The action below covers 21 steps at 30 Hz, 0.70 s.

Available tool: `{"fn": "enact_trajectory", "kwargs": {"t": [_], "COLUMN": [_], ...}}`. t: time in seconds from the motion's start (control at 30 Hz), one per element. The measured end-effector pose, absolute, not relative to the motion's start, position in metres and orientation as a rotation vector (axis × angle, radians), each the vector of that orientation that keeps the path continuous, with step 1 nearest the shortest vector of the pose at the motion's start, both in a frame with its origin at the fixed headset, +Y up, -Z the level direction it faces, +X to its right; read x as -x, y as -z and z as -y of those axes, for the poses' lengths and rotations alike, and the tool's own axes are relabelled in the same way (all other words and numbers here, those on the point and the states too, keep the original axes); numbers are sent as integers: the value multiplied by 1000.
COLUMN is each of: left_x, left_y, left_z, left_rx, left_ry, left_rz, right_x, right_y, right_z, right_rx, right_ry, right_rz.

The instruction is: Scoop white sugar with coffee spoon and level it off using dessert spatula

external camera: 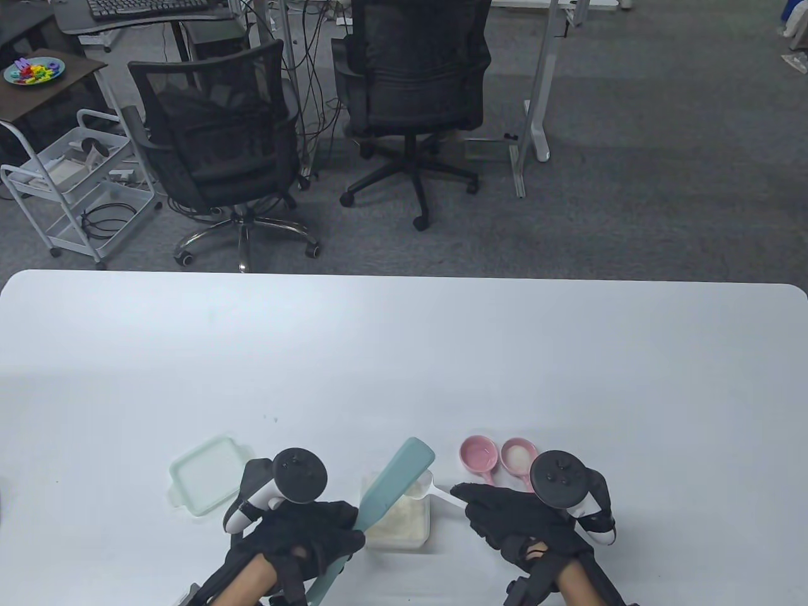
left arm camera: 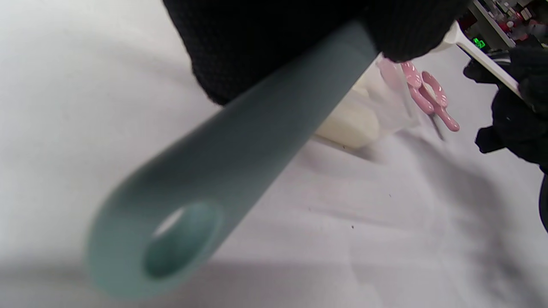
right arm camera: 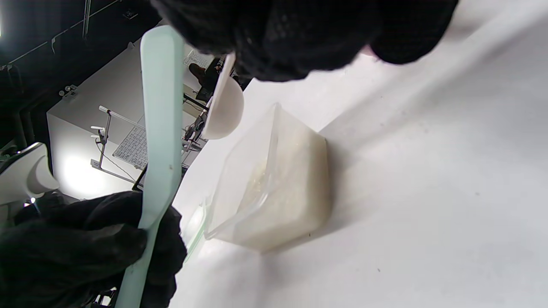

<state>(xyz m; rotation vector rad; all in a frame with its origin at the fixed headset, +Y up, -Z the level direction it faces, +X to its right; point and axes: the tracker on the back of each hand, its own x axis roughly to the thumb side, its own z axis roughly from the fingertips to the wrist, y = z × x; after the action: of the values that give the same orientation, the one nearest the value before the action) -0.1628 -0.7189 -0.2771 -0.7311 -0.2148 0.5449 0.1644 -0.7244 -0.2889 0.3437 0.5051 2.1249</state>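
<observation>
Nearest the person, the left hand (external camera: 303, 536) was curled round the handle of the teal dessert spatula (external camera: 391, 486), just left of the clear sugar container (external camera: 401, 530). Right of that container, the right hand (external camera: 517, 517) pinched the thin stem of the white coffee spoon (right arm camera: 222, 107) between fingertips.

The spatula's long axis ran from the grip up and away, slanting rightward across the container's left side, its blade ending above the far rim. The spoon's stem ran leftward from the right hand, so its bowl sat over the container's far right corner, just beside the blade. The blade looked nearer to the bowl than either hand, so the levelling stroke would likely need only a short sweep across the bowl's rim.

The blade covered most of the bowl from above, and the wrist view showed only its underside, so how full it was could not be told. Beyond the container's right lay two pink measuring spoons (external camera: 499, 456); to its left, a pale green lid (external camera: 205, 470).
</observation>
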Motion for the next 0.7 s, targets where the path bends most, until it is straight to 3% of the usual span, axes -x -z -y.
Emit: {"fn": "enact_trajectory", "kwargs": {"t": [0.37,0.7], "left_x": [159,179], "left_y": [276,286], "left_z": [725,725], "left_rx": [762,744], "left_ry": [-498,-463], "left_rz": [206,133], "right_x": [-161,-162], "right_y": [288,288], "right_z": [726,725], "right_rx": [-365,-359], "right_ry": [-2106,-2100], "right_rz": [-525,-542]}}
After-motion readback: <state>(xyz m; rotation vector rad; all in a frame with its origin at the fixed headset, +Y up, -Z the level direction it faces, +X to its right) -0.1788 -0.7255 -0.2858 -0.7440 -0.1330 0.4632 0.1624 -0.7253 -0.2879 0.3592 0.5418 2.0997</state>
